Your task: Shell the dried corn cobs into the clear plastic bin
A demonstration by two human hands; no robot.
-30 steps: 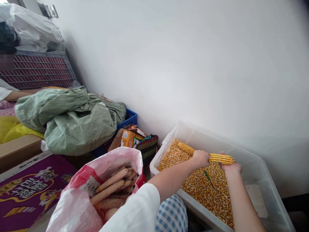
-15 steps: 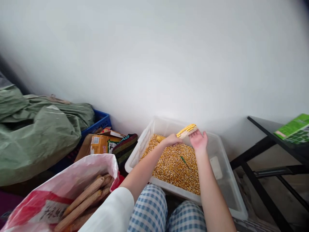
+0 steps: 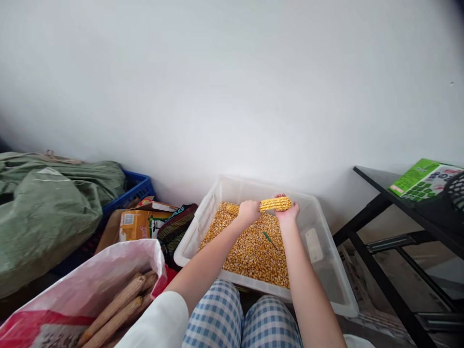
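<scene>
My left hand is closed around the left end of a yellow corn cob, held level above the bin. My right hand cradles the other end from below, fingertips showing behind the cob and the thumb out to the right. Kernels cover the side facing me. Beneath both hands, a translucent plastic bin contains a heap of loose corn kernels. Another corn cob lies on the heap beside my left hand. A thin tool with a green handle rests on the kernels.
At the left front stands a white and red sack with several bare cobs. Behind it are an orange carton, a dark mesh bag and a blue crate under green cloth. A black-framed stand bears a green box at right.
The corn cob has turned from tilted, with a stripped pale strip showing, to nearly level with kernels facing me. My right hand's fingers have moved behind it. The view has shifted slightly right.
</scene>
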